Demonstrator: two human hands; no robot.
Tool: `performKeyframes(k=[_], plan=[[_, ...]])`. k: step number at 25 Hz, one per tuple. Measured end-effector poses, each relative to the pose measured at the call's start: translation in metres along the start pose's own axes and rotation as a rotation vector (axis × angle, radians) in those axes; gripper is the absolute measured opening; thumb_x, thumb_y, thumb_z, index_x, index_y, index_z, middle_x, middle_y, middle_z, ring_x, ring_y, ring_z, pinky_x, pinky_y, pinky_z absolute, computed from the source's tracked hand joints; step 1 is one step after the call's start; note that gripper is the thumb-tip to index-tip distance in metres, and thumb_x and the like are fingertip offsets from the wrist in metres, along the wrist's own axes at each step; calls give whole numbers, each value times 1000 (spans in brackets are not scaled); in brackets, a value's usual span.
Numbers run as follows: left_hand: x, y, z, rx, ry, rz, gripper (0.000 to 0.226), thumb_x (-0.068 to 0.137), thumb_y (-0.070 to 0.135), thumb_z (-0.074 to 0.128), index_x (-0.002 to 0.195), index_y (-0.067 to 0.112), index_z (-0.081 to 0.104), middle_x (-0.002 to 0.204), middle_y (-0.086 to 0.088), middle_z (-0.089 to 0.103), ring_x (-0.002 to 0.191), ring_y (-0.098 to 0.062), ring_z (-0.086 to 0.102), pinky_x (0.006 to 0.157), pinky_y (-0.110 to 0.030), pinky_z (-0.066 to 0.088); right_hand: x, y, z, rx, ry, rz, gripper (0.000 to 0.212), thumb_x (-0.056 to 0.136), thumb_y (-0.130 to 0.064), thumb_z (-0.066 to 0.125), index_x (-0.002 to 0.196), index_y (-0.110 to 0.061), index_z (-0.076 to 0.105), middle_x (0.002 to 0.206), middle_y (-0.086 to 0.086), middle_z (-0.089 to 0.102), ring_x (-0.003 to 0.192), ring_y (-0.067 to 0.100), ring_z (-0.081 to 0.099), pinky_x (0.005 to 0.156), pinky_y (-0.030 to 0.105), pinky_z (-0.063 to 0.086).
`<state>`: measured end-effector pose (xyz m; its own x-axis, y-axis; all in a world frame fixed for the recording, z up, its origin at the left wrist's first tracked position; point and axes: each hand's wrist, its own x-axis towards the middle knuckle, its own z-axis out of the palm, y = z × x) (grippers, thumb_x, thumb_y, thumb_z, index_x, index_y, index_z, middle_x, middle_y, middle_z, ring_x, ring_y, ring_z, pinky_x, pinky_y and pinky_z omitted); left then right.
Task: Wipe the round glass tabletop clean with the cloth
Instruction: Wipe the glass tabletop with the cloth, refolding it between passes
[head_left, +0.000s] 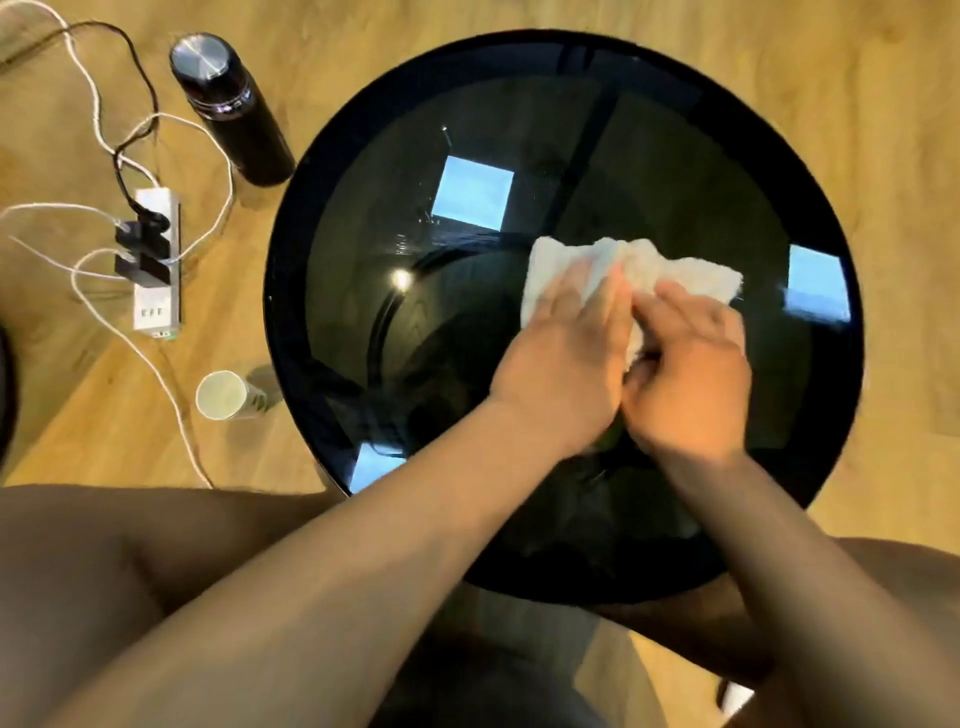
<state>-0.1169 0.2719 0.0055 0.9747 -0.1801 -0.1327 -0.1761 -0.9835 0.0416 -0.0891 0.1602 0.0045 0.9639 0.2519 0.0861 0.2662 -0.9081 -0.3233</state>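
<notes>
The round dark glass tabletop (363, 234) fills the middle of the head view and reflects bright square lights. A white cloth (550, 265) lies crumpled near its centre. My left hand (566, 353) presses flat on the cloth's left part, fingers stretched forward. My right hand (691, 374) sits right beside it, fingers curled into the cloth's right part and bunching it. Small droplets or smears glint on the glass just left of and behind the cloth.
On the wooden floor to the left stand a black flask (228, 104) with a metal lid and a white paper cup (221, 395). A white power strip (156, 260) with plugs and trailing cables lies further left. My bare knees frame the table's near edge.
</notes>
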Motion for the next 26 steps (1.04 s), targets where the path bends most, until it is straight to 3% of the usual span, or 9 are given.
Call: performKeyframes(k=[5,8,10,12,17,20,23,24,26], plan=[[-112,-156,5,205,-83,-161,73,83,25,35,143,-16,28,151,-37,28,146,-48,18,120,-56,6,1,-171,53,97,-205,-408,38,86,-18,54,123,-14,61,143,8,49,130,31,35,110,41,28],[-107,-156,-3,140,-205,-345,78,81,26,25,150,-7,15,159,-30,16,149,-43,10,122,-52,3,23,-166,55,20,-287,-531,40,92,-27,48,131,-23,56,149,-2,42,137,23,29,115,43,19],[-74,-120,-11,81,-181,-414,75,88,17,33,153,0,-1,162,-23,-5,149,-43,-7,121,-50,-2,31,-115,41,-43,-230,-492,43,88,-25,53,131,-28,57,146,-5,46,133,21,37,113,46,22],[-25,-72,-17,35,-167,-312,73,93,14,34,152,4,-8,162,-16,-15,147,-43,-14,120,-51,-7,37,-52,21,-75,-141,-360,44,81,-22,58,125,-28,62,137,-2,57,124,27,48,107,49,30],[77,32,-12,-121,-144,70,69,97,16,32,155,13,-4,165,-6,-12,147,-42,-19,121,-51,-8,34,86,-38,-186,-91,42,57,75,-26,42,130,-23,60,138,8,56,125,38,47,107,56,34],[68,17,-12,-72,-77,122,63,100,19,31,155,10,1,165,-9,-6,150,-34,-13,122,-45,-7,36,61,-25,-114,-11,106,54,76,-17,44,126,-11,64,134,19,58,122,43,47,104,42,36],[21,-47,2,121,8,85,71,95,30,42,153,4,10,164,-14,5,152,-28,-4,122,-48,-5,38,-25,12,90,27,7,37,80,-10,53,113,-9,69,122,20,64,116,25,48,102,12,30],[-2,-76,5,140,18,7,75,92,33,43,154,5,10,165,-13,5,152,-28,-3,122,-48,-3,37,-56,26,116,3,-64,37,79,-11,55,113,-10,68,122,18,64,115,25,48,104,15,30],[-51,-132,-3,81,1,-214,77,89,32,50,154,9,16,165,-8,11,152,-30,4,122,-48,-2,37,-121,47,73,-104,-263,45,80,-17,56,124,-12,62,135,14,57,123,33,45,110,36,32]])
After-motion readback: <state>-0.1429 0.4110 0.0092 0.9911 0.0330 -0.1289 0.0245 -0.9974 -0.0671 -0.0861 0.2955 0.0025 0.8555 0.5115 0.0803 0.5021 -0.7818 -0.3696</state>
